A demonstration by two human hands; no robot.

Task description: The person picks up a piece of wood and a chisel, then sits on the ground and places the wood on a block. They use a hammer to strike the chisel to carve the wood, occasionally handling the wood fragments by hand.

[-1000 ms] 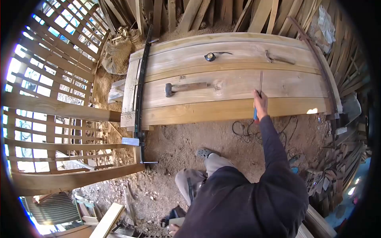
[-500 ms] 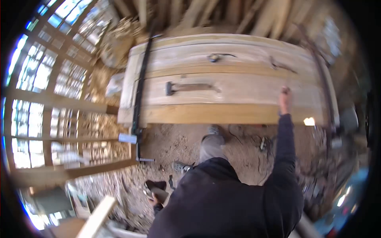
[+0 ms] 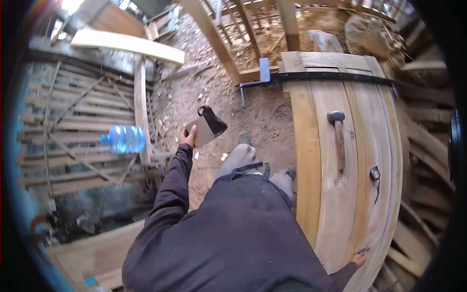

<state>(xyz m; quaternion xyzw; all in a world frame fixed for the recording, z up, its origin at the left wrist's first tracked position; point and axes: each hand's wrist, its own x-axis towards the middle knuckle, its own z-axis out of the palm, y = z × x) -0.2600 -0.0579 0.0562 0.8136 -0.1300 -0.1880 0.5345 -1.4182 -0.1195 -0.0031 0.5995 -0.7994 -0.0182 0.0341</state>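
Observation:
My left hand (image 3: 189,135) is closed on a curled sheet of sandpaper (image 3: 204,130), tan on one side and dark brown on the other, held out over the dirt floor. Far off to the right, my right hand (image 3: 359,260) rests low over a wooden door panel (image 3: 306,185), fingers drawn together at a small dark tool (image 3: 362,251). What those fingers grip, I cannot tell. Along the same panel lie a hammer (image 3: 339,141) with a wooden handle and a round tape measure (image 3: 374,173).
A long black bar clamp (image 3: 335,76) crosses the panel's far end, its handle jutting out over the floor. Slatted wood and a blue water bottle (image 3: 127,139) are at left. A pale board (image 3: 126,45) lies beyond, and planks (image 3: 428,146) lean at right.
My view has swung left, so the panel now runs along the right side. The sandpaper has come up into fuller view. My right hand now reaches the small dark tool.

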